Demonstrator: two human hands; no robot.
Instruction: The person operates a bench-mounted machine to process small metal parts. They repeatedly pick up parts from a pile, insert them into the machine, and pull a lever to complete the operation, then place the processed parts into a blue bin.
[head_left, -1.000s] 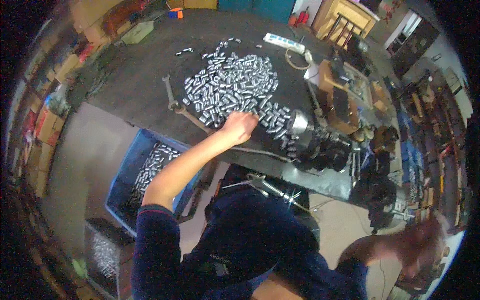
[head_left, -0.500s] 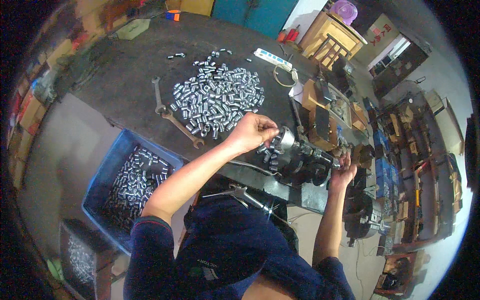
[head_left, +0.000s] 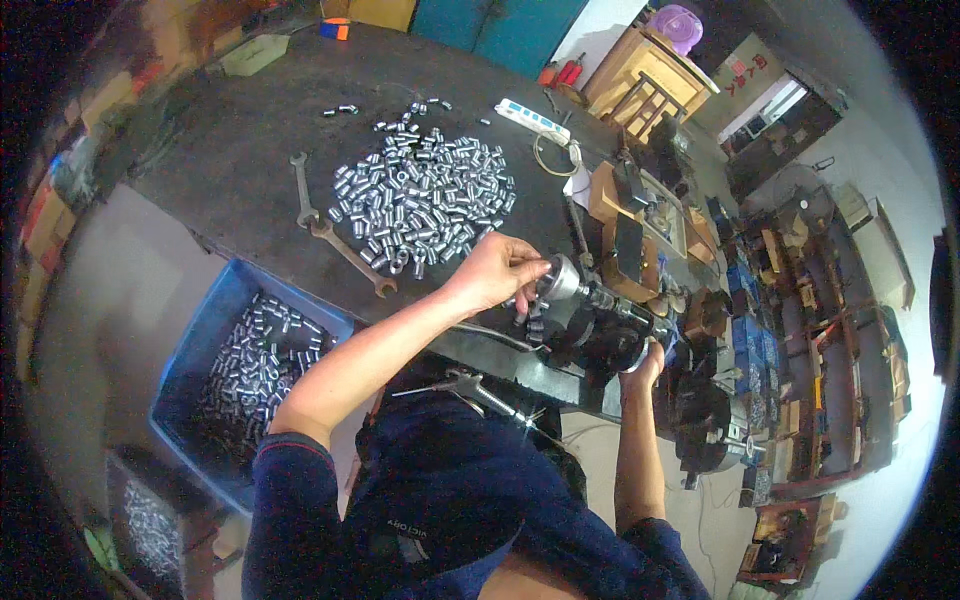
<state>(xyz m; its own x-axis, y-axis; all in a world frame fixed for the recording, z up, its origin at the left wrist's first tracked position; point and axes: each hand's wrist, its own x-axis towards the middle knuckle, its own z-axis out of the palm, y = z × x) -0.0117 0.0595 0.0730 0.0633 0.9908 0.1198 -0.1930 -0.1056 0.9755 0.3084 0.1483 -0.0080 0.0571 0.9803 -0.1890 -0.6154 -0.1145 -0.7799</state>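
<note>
My left hand (head_left: 496,272) is at the round metal chuck (head_left: 561,279) of a small dark machine (head_left: 610,325) on the bench edge, fingers pinched as if on a small metal sleeve, though the piece itself is hidden. My right hand (head_left: 643,364) grips a lever or handle low on the machine's right side. A heap of short shiny metal sleeves (head_left: 425,195) lies on the dark workbench (head_left: 230,150) just left of my left hand.
Two spanners (head_left: 335,235) lie beside the heap. A blue crate (head_left: 255,360) of sleeves stands on the floor at my left, with a dark bin (head_left: 150,515) of more below it. A white power strip (head_left: 532,120), wooden blocks and cluttered shelves (head_left: 800,330) sit at the right.
My left hand rose from the heap to the machine's chuck. My right hand swung in from the far lower right and took hold of the machine's side.
</note>
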